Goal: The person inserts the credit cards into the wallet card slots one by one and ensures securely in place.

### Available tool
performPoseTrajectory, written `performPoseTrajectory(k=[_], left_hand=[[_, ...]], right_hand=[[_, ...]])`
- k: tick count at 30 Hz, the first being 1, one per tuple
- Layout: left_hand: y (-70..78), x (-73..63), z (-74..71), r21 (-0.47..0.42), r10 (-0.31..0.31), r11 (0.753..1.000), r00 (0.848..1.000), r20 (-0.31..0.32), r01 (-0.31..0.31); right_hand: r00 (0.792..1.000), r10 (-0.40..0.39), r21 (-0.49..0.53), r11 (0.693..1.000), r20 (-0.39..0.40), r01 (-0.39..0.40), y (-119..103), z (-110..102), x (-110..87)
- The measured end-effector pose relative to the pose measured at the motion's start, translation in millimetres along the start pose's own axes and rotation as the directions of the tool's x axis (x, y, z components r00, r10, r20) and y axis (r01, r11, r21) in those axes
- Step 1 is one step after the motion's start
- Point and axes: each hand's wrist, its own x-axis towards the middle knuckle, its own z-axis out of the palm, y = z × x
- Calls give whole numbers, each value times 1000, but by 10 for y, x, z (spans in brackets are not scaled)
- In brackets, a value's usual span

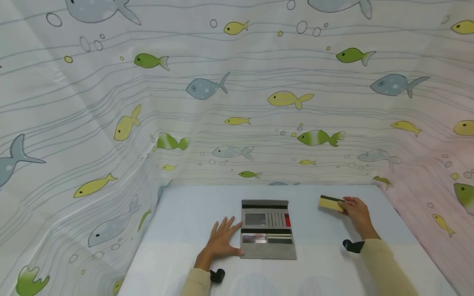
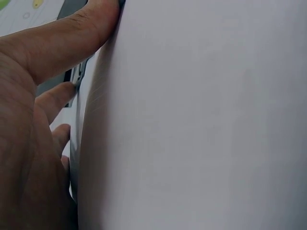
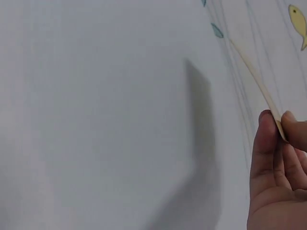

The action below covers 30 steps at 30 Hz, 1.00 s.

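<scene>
A grey wallet (image 1: 267,250) lies unfolded on the white table, with card slots, a clear window and a red card edge (image 1: 287,220) showing. My left hand (image 1: 221,241) rests beside it with fingers spread, the thumb and a fingertip touching its left edge. In the left wrist view the left thumb (image 2: 72,40) reaches to the wallet's edge. Off to the right, my right hand (image 1: 356,213) pinches a yellow card (image 1: 329,203) with a dark stripe between thumb and fingers. Seen edge-on in the right wrist view, the card (image 3: 259,81) is held above the table, its shadow falling below.
The white table (image 1: 185,218) meets a fish-patterned curtain (image 1: 237,111) at the back and both sides. Black wrist cameras (image 1: 217,276) sit on both wrists. Between the wallet and the right hand there is bare tabletop.
</scene>
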Motion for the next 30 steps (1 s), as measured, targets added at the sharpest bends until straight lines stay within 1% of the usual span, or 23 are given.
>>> performPoseTrajectory(k=[6, 13, 18, 22, 30], left_hand=[[-29, -12, 36, -13, 9, 1000, 1000, -12, -9], [-31, -46, 14, -5, -11, 1000, 1000, -3, 11], [-45, -32, 17, 1, -11, 1000, 1000, -5, 11], [-47, -12, 22, 5, -12, 1000, 1000, -2, 12], [-15, 7, 9, -11, -9, 1000, 1000, -3, 9]], right_hand=[[999, -25, 80, 997, 43, 22, -54, 194, -198], [993, -14, 64, 998, 121, 6, -62, 495, -388], [989, -34, 68, 997, 146, 24, -60, 681, -453], [986, -52, 41, 998, 156, 46, -81, 786, -475], [987, -41, -52, 997, 153, 50, -120, 990, -501]])
